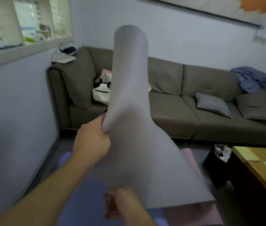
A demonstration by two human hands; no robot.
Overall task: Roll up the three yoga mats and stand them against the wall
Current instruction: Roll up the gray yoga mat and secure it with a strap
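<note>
Head cam view: the grey yoga mat (133, 128) is up in the air, held roughly upright and only loosely curled, flaring wide at the bottom and narrowing to a rounded top in front of the sofa (169, 101). The left hand (91, 141) grips its left edge about halfway up, fingers curled round the fold. The right hand (120, 204) is at the mat's lower edge; it looks like it's pinching that edge, but the shot is blurry there, so hard to be sure. Under it on the floor lie a blue mat (83, 198) and a pink mat (192, 162) side by side, both flat. A dark bin (213, 165) sits just beside the yellow-topped desk (259, 167) on the right.
</note>
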